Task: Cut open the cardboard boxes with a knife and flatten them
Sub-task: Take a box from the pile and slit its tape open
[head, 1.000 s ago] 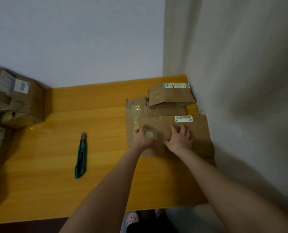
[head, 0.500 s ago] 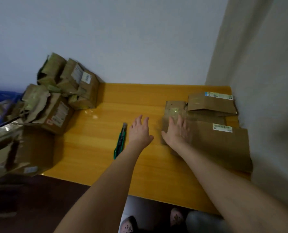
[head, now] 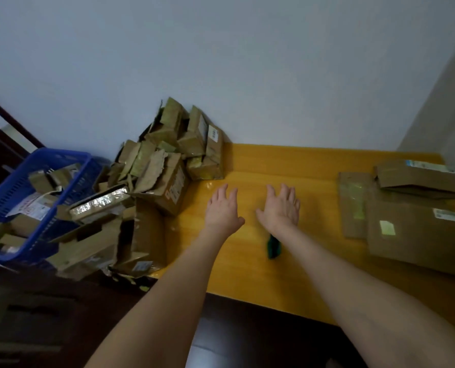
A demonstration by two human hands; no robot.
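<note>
Spread, flat, empty: left hand, right hand over glossy yellow surface | green knife (mostly hidden) under right wrist | flattened cardboard right | crumpled boxes piled left

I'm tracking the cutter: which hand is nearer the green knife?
Right. The right hand is over the knife, whose green end shows beneath the wrist; the left hand is further left, apart from it.

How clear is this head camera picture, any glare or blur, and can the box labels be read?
Head view: dim, flat light, and the whole frame is soft, so labels on the flattened boxes are unreadable. Head view: a small glare patch sits on the table beside the pile of boxes. Head view: the wide-angle lens bends the walls and stretches the forearms.
</note>
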